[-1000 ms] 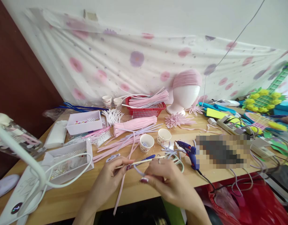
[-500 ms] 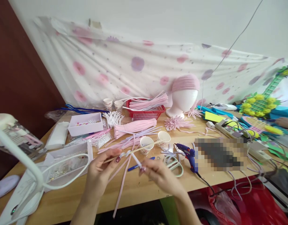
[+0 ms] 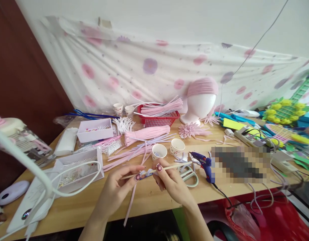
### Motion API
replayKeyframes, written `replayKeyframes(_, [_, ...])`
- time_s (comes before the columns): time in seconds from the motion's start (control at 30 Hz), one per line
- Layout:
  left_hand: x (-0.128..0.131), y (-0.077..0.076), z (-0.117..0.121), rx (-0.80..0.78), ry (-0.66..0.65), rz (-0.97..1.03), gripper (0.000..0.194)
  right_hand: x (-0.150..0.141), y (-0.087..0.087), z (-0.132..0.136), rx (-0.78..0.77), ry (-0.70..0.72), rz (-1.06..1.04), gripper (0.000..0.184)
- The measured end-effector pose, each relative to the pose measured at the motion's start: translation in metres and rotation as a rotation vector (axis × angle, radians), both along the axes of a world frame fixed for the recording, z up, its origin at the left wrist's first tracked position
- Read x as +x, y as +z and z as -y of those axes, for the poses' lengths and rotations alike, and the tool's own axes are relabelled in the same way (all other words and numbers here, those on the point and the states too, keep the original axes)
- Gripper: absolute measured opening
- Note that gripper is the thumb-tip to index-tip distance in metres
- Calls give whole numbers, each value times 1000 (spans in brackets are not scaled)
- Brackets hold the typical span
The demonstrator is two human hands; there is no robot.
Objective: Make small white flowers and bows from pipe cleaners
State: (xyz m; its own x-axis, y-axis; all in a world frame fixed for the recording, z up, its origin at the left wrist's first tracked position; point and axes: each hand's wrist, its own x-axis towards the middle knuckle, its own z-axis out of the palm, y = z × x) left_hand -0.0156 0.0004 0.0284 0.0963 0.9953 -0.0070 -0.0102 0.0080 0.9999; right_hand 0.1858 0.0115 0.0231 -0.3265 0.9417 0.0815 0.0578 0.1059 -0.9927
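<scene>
Both hands are at a thin wooden stick [image 3: 180,164] held level above the near part of the table. My left hand [image 3: 119,189] pinches its left part between thumb and fingers. My right hand [image 3: 173,180] is closed at the middle of the stick, thumb pressed on a pale lilac pipe cleaner [image 3: 143,173] coiled round it. Beyond the right fingers, the stick's other end sticks out over the green-handled scissors [image 3: 190,176]. A blue pen lies beneath, mostly hidden by the hands. Pink pipe cleaners [image 3: 129,207] lie under the left hand, one reaching the table's front edge.
Two paper cups [image 3: 159,151] stand just beyond the hands, with a purple glue gun [image 3: 203,162] to the right. Bead boxes [image 3: 80,180] and a white lamp [image 3: 41,174] fill the left. A red basket [image 3: 158,120] and foam head [image 3: 201,105] stand behind.
My right hand has come left to the stick, bringing the lilac pipe cleaner's free end in against it. The stick has dropped slightly and lies more level. The view has shifted a little.
</scene>
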Motion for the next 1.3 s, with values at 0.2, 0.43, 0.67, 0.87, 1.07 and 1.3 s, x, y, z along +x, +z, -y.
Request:
replayKeyframes(0.2, [-6,-1,-7,-57,-100,189,49,-12,1,-3,-13,-63,-263,53])
replayKeyframes(0.43, [-8,-12,-12,-156,-24,442,39,-17,-6,-11,-139,-156,-462,51])
replayKeyframes(0.67, [5,-4,-20,67,-82,-94,27,-19,-4,-14,-221,-159,-512,52])
replayKeyframes(0.87, [9,-7,-33,235,45,5,22,-13,-4,-10,-281,-116,-433,52])
replayKeyframes(1.07, [15,-4,-29,-108,-220,429,36,-10,-4,-9,-373,-80,-372,55])
replayKeyframes(1.3, [15,-3,-36,-172,-210,534,43,-8,-4,-10,-392,0,-198,60])
